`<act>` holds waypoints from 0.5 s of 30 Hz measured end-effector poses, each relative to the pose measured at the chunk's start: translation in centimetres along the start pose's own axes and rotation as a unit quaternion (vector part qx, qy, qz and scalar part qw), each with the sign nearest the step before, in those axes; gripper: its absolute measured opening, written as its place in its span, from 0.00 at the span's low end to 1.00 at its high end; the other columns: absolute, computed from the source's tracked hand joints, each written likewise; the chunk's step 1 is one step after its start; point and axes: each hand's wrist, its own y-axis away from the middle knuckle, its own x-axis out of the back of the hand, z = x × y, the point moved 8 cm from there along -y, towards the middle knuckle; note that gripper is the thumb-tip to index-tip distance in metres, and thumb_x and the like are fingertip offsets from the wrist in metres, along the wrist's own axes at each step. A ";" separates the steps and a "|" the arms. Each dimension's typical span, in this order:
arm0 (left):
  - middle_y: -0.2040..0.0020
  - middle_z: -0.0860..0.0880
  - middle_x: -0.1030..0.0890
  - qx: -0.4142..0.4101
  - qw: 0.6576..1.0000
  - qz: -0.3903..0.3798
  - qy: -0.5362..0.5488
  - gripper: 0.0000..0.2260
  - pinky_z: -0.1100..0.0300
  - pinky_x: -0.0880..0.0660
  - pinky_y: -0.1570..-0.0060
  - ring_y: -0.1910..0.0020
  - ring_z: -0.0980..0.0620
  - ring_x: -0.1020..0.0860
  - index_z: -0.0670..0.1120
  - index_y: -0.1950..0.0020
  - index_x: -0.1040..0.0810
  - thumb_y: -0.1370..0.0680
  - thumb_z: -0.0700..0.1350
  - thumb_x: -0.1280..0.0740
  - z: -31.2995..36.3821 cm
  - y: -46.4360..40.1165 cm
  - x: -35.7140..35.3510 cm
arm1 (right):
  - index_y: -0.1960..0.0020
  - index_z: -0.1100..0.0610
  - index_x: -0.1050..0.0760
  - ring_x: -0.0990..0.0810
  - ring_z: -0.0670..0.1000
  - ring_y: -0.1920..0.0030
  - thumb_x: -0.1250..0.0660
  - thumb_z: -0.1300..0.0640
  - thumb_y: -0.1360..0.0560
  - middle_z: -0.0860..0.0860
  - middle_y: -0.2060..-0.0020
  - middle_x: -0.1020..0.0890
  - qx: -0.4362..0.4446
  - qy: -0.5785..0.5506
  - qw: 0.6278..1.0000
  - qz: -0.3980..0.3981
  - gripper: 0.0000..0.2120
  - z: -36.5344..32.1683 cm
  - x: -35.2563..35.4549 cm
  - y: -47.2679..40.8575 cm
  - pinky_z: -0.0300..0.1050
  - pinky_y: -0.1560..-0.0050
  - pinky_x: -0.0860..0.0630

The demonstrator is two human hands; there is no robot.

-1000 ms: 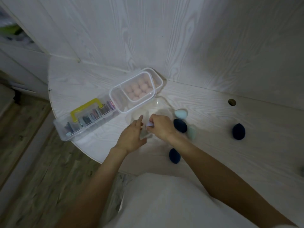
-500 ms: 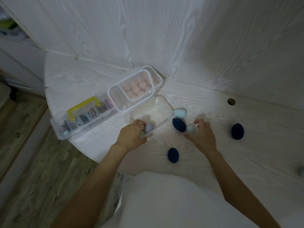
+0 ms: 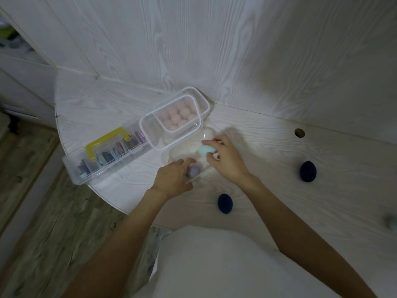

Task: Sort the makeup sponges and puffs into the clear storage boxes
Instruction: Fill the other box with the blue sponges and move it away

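A clear open box (image 3: 182, 152) sits on the white table (image 3: 279, 190). My left hand (image 3: 171, 179) grips its near wall, and a lilac sponge (image 3: 194, 170) lies inside right by the fingers. Over the box's right side, my right hand (image 3: 228, 161) holds a light blue sponge (image 3: 206, 149) in its fingertips. Two dark blue sponges lie loose on the table, one (image 3: 225, 203) near the front edge and one (image 3: 308, 171) far to the right. A pale sponge (image 3: 391, 221) shows blurred at the right edge.
A clear lidded box of pink puffs (image 3: 180, 117) stands behind the open box, against the wall. A long clear case with a yellow handle (image 3: 107, 155) lies at the left, near the table's rounded edge. A round hole (image 3: 299, 132) is in the table at the back right.
My right hand reached right to the sponges beside the box, took the light blue one and came back over the box. The dark blue sponge there is no longer in sight. My left hand stayed.
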 end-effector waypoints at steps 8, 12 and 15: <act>0.44 0.48 0.25 0.020 0.999 0.005 0.024 0.19 0.57 0.28 0.56 0.48 0.48 0.25 0.46 0.39 0.27 0.29 0.46 0.31 -0.5 0.2 -0.1 | 0.46 0.61 0.26 0.23 0.57 0.54 0.36 0.58 0.24 0.56 0.49 0.24 -0.004 0.276 0.953 -0.128 0.10 -0.6 -4.9 -2.4 0.46 0.61 0.33; 0.41 0.45 0.25 0.021 0.999 -0.002 0.030 0.21 0.55 0.27 0.52 0.45 0.46 0.25 0.44 0.36 0.29 0.27 0.47 0.32 -0.1 -0.1 -0.6 | 0.49 0.59 0.23 0.23 0.56 0.54 0.36 0.54 0.25 0.55 0.54 0.19 0.003 0.280 0.949 -0.145 0.10 -0.4 -5.0 -2.4 0.45 0.53 0.33; 0.35 0.48 0.29 0.019 0.999 -0.010 0.025 0.27 0.54 0.27 0.51 0.40 0.47 0.27 0.49 0.28 0.37 0.26 0.46 0.33 0.1 0.0 -0.6 | 0.42 0.58 0.26 0.22 0.56 0.52 0.37 0.53 0.25 0.54 0.53 0.18 -0.014 0.222 0.965 -0.142 0.14 0.3 -4.7 -2.1 0.48 0.49 0.29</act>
